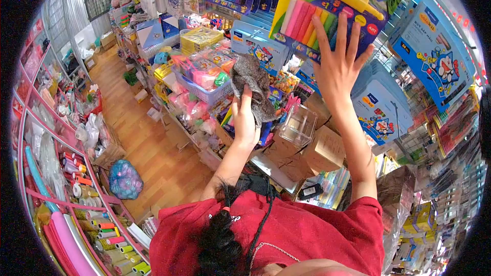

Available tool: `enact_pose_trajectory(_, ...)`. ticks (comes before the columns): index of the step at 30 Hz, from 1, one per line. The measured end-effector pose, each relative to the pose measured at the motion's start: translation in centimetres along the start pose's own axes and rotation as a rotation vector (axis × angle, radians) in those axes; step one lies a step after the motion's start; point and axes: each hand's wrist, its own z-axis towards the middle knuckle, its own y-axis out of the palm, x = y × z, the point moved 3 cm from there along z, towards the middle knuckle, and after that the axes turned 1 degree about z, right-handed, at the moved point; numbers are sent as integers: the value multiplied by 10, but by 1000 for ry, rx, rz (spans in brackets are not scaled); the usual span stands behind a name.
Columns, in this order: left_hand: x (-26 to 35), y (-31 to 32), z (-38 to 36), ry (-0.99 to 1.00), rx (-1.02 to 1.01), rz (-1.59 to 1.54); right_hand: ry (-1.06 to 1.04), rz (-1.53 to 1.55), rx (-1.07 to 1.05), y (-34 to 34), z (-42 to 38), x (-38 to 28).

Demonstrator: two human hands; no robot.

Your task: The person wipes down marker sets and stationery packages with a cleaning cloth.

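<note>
Spread fingers of my right hand [337, 56] lie against the front of a modeling clay pack [307, 20] with a row of coloured sticks, at the upper right. A dark grey cloth [253, 89] is held in my left hand [245, 117], at the centre. Below and left of the cloth is a lilac basket [204, 92] full of colourful small packets. Blue crayon packs [381, 107] hang below and to the right of my right hand.
A clear plastic box [297, 125] and a cardboard box [325, 148] stand below my hands. Left of the shelf runs a wooden floor aisle [153, 158] with a blue-purple bag [125, 180]. A pink rack [66, 194] holds rolls at the far left.
</note>
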Motion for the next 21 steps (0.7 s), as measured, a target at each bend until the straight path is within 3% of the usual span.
enact_pose_trajectory(4,5,2,6,64,-29,2,-82,345,-50,-33,-7,4)
enact_pose_trajectory(6,21,11,-8,376,-26,571,-112,531,28,-46,-9,9)
enact_pose_trajectory(8,13,17,0,37,100,81,-188,701,161,-51,-12,19)
enact_pose_trajectory(9,10,15,7,120,-16,149,-224,781,234,-48,-13,23)
enact_pose_trajectory(11,26,41,-8,104,-15,274,42,989,236,-27,-46,47)
enact_pose_trajectory(14,43,81,-21,470,-380,444,266,1291,263,-21,-59,63)
enact_pose_trajectory(16,45,99,-29,765,-647,539,311,1454,279,-23,-56,62)
enact_pose_trajectory(18,37,121,-42,905,-923,582,309,1561,285,-22,-52,60)
enact_pose_trajectory(20,18,137,-53,692,-1036,413,300,1637,276,-26,-52,61)
enact_pose_trajectory(21,7,147,-52,715,-1080,398,293,1663,277,-26,-52,61)
